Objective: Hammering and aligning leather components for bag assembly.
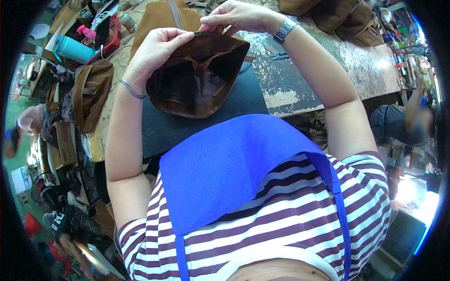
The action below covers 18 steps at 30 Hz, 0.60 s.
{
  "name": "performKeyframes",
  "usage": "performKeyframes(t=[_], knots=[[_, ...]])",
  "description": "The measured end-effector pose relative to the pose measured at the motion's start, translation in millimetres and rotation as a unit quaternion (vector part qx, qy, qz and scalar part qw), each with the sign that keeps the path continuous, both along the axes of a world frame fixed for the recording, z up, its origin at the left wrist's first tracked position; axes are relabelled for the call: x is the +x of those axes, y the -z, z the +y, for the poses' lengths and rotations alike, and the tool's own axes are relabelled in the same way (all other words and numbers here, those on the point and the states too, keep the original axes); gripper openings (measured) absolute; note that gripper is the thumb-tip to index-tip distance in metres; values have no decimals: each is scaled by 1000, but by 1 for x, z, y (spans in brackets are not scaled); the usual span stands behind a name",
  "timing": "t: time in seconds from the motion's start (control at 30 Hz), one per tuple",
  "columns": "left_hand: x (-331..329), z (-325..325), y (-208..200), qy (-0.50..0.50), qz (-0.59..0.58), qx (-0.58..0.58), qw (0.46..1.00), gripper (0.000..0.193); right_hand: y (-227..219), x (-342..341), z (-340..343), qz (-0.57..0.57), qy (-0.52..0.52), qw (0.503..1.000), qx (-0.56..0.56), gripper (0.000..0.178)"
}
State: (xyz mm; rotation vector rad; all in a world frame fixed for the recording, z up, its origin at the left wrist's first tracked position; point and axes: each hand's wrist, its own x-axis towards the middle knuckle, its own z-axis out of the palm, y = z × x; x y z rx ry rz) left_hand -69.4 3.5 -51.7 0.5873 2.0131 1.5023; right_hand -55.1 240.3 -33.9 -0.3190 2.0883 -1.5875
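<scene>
A brown bag [190,111] stands with its mouth open toward me, its dark lining and an inner seam showing. My left hand [161,43] pinches the left part of its far rim between thumb and fingers. At the same rim, a little to the right, my right hand [241,18] is closed with thumb and fingertips together; it grips the edge, and its fingertips are partly hidden. Under the bag lies a dark mat [253,91]. Just behind my hands is a tan bag [159,18] with a grey zip-like strip.
On the worn table [328,61] lies a small blue-handled cutting tool [280,55]. At left are a turquoise bottle [75,49], a red basket [112,44] with a phone, and another brown bag [93,89]. More brown bags [344,18] sit far right. A person [403,119] is beyond the table's right end.
</scene>
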Motion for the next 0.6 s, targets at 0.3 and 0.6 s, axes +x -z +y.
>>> performKeyframes(t=[0.3,0.6], knots=[[-2,-2,-1,26,-22,-12,999,25,10,-5,-2,-17,-69,997,30,29],[0,-3,-2,-12,-48,0,999,24,15,11,-24,393,-43,887,239,27]])
